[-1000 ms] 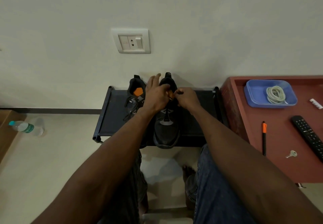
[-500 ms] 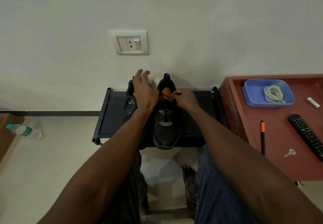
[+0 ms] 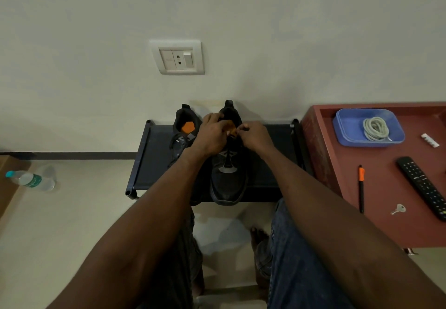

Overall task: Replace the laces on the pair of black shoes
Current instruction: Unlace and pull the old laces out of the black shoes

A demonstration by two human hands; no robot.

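Head camera looks down past your blue denim knees and both bare forearms, reaching forward to a low black fabric-topped shoe rack [image 3: 154,164] against a pale wall. Your left hand [image 3: 212,135] curls over the collar of the right-hand black mesh sneaker [image 3: 229,178], apparently steadying it; whether those fingers grip a lace is hidden. Your right hand [image 3: 254,136] pinches finger and thumb together at the top eyelets, probably working a lace end, though the lace itself is too dark to make out. Just left stands the second black sneaker with an orange insole patch [image 3: 184,127], its dark laces hanging loose. Both shoes point toes toward you, likely for easy reach. On the reddish-brown table [image 3: 386,224] to your right lie a black pen with an orange clip [image 3: 361,185], a small silver key [image 3: 398,209], a black remote control [image 3: 422,185], and farther back a blue plastic tray [image 3: 345,125] holding a coiled pale lace [image 3: 376,128], seemingly the replacement. White lettering on the left shoe's tongue is unreadable.
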